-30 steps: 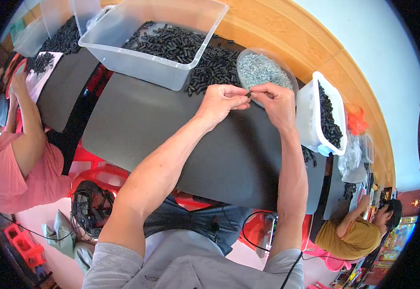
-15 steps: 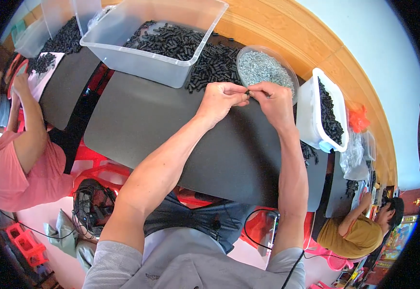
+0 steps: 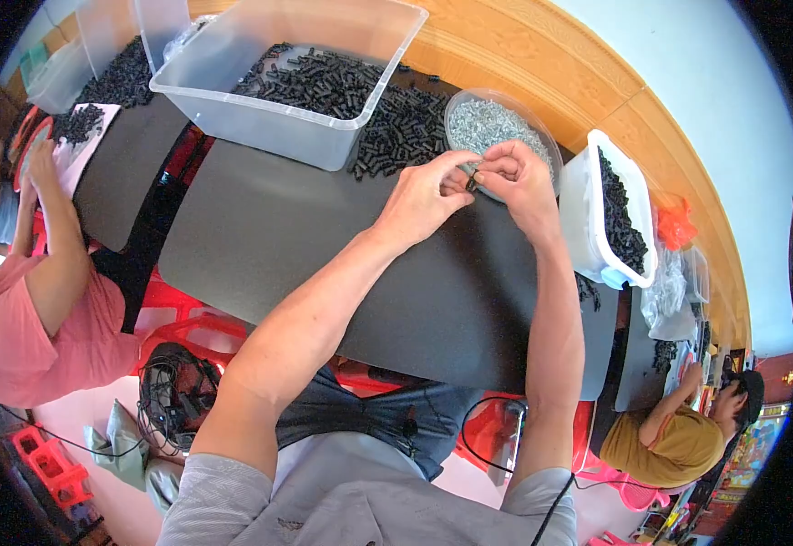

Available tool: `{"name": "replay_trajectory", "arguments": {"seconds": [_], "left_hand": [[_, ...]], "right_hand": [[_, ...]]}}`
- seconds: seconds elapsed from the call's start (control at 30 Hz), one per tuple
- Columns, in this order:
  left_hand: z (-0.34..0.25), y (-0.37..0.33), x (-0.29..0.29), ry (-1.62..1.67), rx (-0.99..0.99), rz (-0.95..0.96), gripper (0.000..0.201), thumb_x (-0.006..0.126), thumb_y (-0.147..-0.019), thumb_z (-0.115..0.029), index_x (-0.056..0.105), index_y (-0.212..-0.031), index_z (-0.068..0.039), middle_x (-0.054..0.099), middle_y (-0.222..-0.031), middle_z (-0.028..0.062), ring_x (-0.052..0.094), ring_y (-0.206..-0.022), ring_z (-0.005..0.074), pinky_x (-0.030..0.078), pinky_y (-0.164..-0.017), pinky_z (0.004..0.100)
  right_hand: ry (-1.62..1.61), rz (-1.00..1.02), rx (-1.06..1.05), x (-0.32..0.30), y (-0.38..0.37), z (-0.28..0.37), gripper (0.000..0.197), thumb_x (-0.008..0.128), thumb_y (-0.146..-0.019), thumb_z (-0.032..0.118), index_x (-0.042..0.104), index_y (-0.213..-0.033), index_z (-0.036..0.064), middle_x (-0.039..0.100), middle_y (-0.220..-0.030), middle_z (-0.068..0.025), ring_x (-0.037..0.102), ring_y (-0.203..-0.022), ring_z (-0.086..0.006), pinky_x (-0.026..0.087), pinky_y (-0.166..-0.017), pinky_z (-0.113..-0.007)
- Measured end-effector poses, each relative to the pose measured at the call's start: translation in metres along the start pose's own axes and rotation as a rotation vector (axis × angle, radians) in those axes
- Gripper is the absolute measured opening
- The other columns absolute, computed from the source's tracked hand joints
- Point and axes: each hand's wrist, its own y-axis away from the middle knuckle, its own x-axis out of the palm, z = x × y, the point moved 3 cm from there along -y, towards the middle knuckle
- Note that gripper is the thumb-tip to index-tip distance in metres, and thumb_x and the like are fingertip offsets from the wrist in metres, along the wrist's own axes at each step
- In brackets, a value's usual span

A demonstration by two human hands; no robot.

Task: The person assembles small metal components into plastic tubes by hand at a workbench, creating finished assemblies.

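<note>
**Small part, tight pinch, plenty of ways to lose it**

Fingertips first: the left hand (image 3: 424, 196) and the right hand (image 3: 517, 177) meet just above the tabletop (image 3: 324, 237), fingers of both pinched together on one small dark part (image 3: 472, 180). Whether a screw sits in that pinch too, too small to tell. The part sits right at the near rim of the round dish of silvery screws (image 3: 497, 127).

Risks as I see them: a slip of either pinch and that dark piece drops onto black matting, where it would be hard to spot. A sideways nudge from the right wrist could tip the dish, or bump the white tub of black parts (image 3: 620, 214) standing just beside it. Loose black pieces (image 3: 401, 136) lie heaped between the dish and the big clear bin (image 3: 278, 86), so a dropped one could vanish among them.

Off to the left, another person in pink (image 3: 41, 300) works well apart.
</note>
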Motion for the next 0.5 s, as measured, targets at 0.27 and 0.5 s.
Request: {"name": "replay_trajectory", "arguments": {"seconds": [0.27, 0.5], "left_hand": [[-0.007, 0.001, -0.002, -0.298, 0.296, 0.008, 0.047, 0.085, -0.073, -0.005, 0.072, -0.118, -0.009, 0.066, -0.095, 0.0072, 0.066, -0.086, 0.0172, 0.056, -0.076, 0.0307], [-0.01, 0.001, -0.004, -0.304, 0.319, -0.036, 0.036, 0.083, -0.075, -0.008, 0.072, -0.109, -0.006, 0.066, -0.104, 0.0095, 0.066, -0.099, 0.0268, 0.054, -0.087, 0.037]], "right_hand": [[-0.142, 0.129, 0.093, -0.002, 0.0, 0.006, 0.032, 0.071, -0.084, -0.002, 0.055, -0.112, -0.0007, 0.072, -0.088, -0.0082, 0.067, -0.085, -0.0125, 0.052, -0.077, -0.027], [-0.272, 0.271, 0.16, -0.005, 0.0, -0.002, 0.029, 0.069, -0.088, 0.006, 0.061, -0.114, -0.0003, 0.073, -0.09, -0.0071, 0.067, -0.081, -0.0122, 0.05, -0.075, -0.025]]}}
